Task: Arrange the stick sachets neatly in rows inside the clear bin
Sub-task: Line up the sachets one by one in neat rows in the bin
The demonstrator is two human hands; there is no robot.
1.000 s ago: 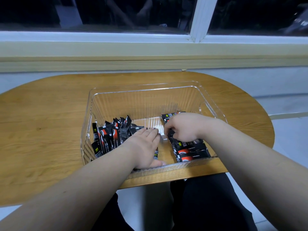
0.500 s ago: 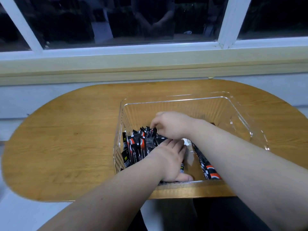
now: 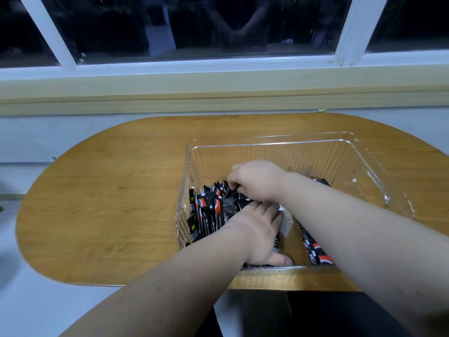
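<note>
A clear bin stands on the wooden table. Several black-and-red stick sachets stand upright in a row at the bin's left side. My left hand lies flat with straight fingers against the right face of that row. My right hand reaches across over the row and pinches the top of a sachet at its far end. More sachets lie flat in the bin's right part, mostly hidden under my right forearm.
The oval table ends just in front of the bin's near wall. A window sill and dark window run behind the table. Bare wood lies left of the bin.
My right hand moved from the flat sachets on the right over to the upright row on the left. My left hand stayed pressed against the row. The camera view shifted left.
</note>
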